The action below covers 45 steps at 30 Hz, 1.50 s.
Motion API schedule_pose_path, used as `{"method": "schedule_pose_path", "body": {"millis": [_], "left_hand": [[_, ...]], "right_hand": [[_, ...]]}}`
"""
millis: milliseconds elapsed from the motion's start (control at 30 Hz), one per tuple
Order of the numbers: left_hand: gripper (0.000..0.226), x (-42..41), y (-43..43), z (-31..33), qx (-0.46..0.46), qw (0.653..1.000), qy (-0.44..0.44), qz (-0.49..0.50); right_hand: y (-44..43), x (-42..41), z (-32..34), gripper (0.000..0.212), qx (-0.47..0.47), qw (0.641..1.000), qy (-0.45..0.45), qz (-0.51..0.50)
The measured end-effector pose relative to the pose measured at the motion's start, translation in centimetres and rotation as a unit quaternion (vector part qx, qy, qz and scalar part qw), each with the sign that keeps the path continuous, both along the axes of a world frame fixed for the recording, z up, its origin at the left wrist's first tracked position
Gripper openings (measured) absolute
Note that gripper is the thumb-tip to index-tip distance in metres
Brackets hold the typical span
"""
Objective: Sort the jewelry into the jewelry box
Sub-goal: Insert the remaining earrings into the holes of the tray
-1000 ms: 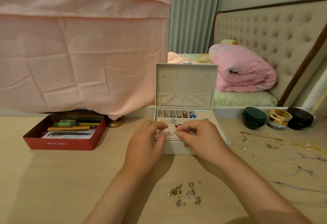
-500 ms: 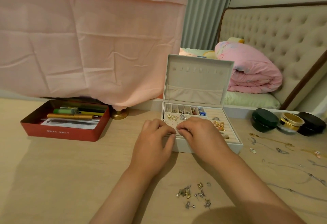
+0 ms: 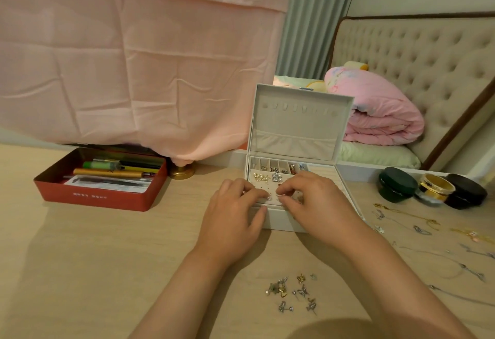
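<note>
Your right hand point(image 3: 318, 204) pinches what looks like a small stud point(image 3: 279, 195) over the jewelry box point(image 3: 300, 124) at frame centre; left hand point(image 3: 235, 218) curls beside it, hold cannot be told; risk: stud slips into a wrong compartment; forearms may scatter the loose earrings point(image 3: 292, 293) at lower centre.

Off-white jewelry box point(image 3: 297, 129); red tin point(image 3: 93, 200) with white lettering; pale pink cloth point(image 3: 134, 57); light wood-grain desk point(image 3: 80, 258); beige button-tufted headboard point(image 3: 428, 70); dark green jar point(image 3: 396, 184), gold jar point(image 3: 436, 188), black jar point(image 3: 467, 191).
</note>
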<state>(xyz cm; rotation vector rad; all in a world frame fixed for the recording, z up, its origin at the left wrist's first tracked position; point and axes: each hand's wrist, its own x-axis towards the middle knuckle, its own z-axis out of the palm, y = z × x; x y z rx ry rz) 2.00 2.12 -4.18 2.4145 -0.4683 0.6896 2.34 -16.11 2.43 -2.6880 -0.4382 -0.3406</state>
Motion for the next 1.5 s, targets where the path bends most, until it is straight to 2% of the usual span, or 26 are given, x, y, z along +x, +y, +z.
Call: {"method": "schedule_pose_path", "body": {"millis": [100, 167, 267, 333, 433, 600, 767, 800, 867, 967, 1100, 1200, 1267, 1400, 1500], "left_hand": [[0.025, -0.6, -0.3, 0.8, 0.006, 1.0, -0.023, 0.006], [0.019, -1.3, -0.7, 1.4, -0.003, 0.999, -0.039, -0.017], [0.012, -2.5, -1.7, 2.0, 0.017, 0.996, -0.021, -0.082], [0.014, -3.3, -2.5, 2.0, 0.042, 0.992, 0.013, -0.119], [0.018, -4.0, -3.3, 1.5, 0.065, 0.985, 0.052, -0.15], [0.02, -4.1, -3.7, 0.6, 0.091, 0.979, 0.088, -0.162], [0.016, -4.3, -3.9, 0.2, 0.062, 0.977, 0.124, -0.16], [0.016, -4.4, -3.9, 0.2, 0.036, 0.977, 0.133, -0.161], [0.02, -4.5, -4.0, 0.2, -0.043, 0.973, 0.151, -0.168], [0.023, -4.6, -4.3, 0.6, -0.18, 0.961, 0.15, -0.147], [0.017, -4.3, -4.6, 1.0, -0.332, 0.917, 0.183, -0.121], [0.016, -4.1, -4.6, 0.8, -0.402, 0.878, 0.222, -0.13], [0.014, -3.9, -4.5, 0.7, -0.425, 0.867, 0.227, -0.13], [0.009, -3.8, -4.2, 0.6, -0.421, 0.871, 0.217, -0.132], [0.011, -3.8, -4.0, 0.7, -0.37, 0.896, 0.204, -0.138]], "right_hand": [[-1.7, -1.4, 1.2, 0.008, -0.004, 0.999, 0.031, 0.024], [-2.9, -2.8, 1.6, 0.009, -0.054, 0.99, 0.121, 0.04], [-4.2, -4.4, 0.7, 0.016, -0.101, 0.955, 0.275, 0.046], [-4.8, -4.9, -0.3, 0.021, -0.106, 0.943, 0.313, 0.045], [-5.3, -4.9, -1.2, 0.022, -0.105, 0.943, 0.311, 0.052], [-5.5, -4.6, -1.6, 0.012, -0.071, 0.948, 0.302, 0.066], [-5.7, -4.5, -1.9, 0.006, -0.034, 0.958, 0.273, 0.084], [-5.7, -4.4, -1.9, 0.005, 0.0, 0.96, 0.268, 0.081], [-5.6, -4.4, -2.0, 0.007, 0.139, 0.949, 0.276, 0.068], [-5.1, -4.5, -2.2, 0.009, 0.347, 0.893, 0.285, 0.042], [-3.9, -4.8, -2.4, 0.008, 0.448, 0.849, 0.281, 0.014], [-3.2, -4.9, -2.9, 0.008, 0.482, 0.838, 0.254, 0.005], [-3.1, -4.8, -3.2, 0.012, 0.496, 0.839, 0.225, -0.005], [-3.3, -4.6, -3.3, 0.007, 0.467, 0.861, 0.202, 0.004], [-3.2, -4.5, -3.5, 0.011, 0.455, 0.867, 0.203, -0.001]]}}
